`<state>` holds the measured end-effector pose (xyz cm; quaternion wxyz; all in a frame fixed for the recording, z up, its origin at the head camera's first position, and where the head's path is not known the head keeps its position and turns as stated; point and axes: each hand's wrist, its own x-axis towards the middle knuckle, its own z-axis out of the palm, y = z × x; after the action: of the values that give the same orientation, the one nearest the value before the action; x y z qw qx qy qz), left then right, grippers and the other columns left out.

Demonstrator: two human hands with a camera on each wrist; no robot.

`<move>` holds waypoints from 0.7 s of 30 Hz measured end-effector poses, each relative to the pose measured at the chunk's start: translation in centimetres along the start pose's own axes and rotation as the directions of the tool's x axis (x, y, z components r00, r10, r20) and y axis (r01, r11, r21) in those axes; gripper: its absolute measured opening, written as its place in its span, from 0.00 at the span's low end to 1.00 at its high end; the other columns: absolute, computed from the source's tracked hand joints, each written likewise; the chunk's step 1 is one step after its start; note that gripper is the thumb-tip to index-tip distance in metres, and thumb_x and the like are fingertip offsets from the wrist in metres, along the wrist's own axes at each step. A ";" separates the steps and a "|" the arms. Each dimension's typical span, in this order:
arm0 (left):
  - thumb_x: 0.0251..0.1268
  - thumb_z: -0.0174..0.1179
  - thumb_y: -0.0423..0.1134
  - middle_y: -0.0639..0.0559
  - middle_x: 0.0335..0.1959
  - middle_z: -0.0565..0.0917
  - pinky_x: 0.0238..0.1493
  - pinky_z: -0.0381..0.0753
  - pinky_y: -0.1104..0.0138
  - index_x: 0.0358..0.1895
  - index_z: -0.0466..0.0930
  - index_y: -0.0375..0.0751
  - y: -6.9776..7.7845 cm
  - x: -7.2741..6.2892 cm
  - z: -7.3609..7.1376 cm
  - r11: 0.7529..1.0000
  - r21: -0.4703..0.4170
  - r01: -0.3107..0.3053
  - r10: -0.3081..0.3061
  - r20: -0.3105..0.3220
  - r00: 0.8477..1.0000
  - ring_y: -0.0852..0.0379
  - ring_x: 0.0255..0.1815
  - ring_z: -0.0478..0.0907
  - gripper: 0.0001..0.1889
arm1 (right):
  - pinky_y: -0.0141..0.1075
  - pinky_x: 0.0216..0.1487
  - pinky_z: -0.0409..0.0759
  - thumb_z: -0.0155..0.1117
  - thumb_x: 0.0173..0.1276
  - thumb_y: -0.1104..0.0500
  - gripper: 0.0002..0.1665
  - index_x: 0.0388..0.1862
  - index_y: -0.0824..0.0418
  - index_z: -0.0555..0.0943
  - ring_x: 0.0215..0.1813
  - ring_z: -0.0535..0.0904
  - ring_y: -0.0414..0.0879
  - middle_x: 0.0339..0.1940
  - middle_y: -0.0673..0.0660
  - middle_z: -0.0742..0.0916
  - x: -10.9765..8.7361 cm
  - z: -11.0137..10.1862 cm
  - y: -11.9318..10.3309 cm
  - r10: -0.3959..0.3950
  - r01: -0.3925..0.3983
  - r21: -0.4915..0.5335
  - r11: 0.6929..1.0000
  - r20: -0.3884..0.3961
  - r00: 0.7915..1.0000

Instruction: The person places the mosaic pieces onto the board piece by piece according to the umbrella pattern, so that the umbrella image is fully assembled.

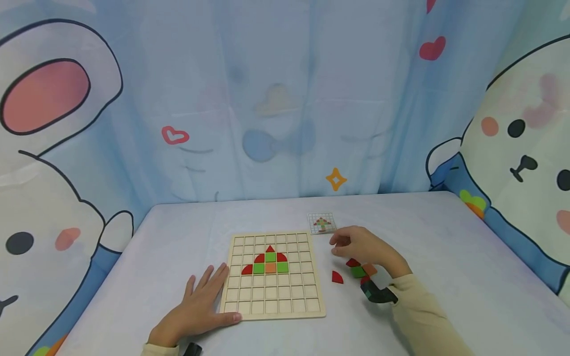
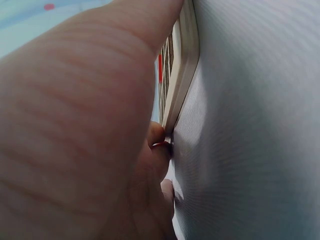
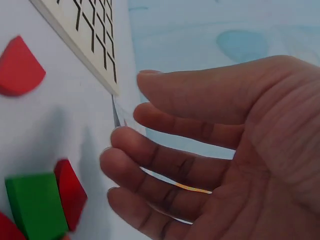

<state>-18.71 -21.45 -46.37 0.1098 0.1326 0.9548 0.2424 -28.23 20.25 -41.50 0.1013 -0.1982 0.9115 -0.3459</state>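
A wooden grid board (image 1: 271, 299) lies on the table, bearing a cluster of red, green and orange blocks with a red triangle (image 1: 269, 249) at its far tip. My left hand (image 1: 196, 309) rests at the board's left side, its thumb on the near corner and its fingertips by the edge. Right of the board my right hand (image 1: 362, 245) hovers with loosely bent fingers and nothing between them. Below it lie a red quarter-round block (image 1: 337, 277), a green block (image 3: 36, 205), an orange block (image 1: 369, 269) and other red pieces partly hidden by the wrist.
A small card (image 1: 322, 223) printed with a coloured block pattern lies beyond the board's far right corner. Black wrist devices sit at both wrists, the right one (image 1: 376, 292) close over the loose blocks. A patterned blue curtain (image 1: 276, 99) hangs behind the white table.
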 end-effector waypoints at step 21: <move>0.57 0.73 0.72 0.41 0.88 0.51 0.78 0.28 0.30 0.88 0.51 0.38 0.2 -0.1 -0.1 1.000 -0.004 0.005 -0.005 0.003 1.000 0.34 0.88 0.38 0.65 | 0.37 0.31 0.73 0.81 0.64 0.55 0.18 0.32 0.59 0.78 0.29 0.75 0.46 0.27 0.53 0.80 -0.6 -0.2 1.6 0.243 -0.224 -0.220 0.949 0.065 0.968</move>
<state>-18.65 -21.36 -46.17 0.1122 0.1302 0.9545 0.2438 -28.17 21.73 -42.42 0.1617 -0.1143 0.9544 -0.2233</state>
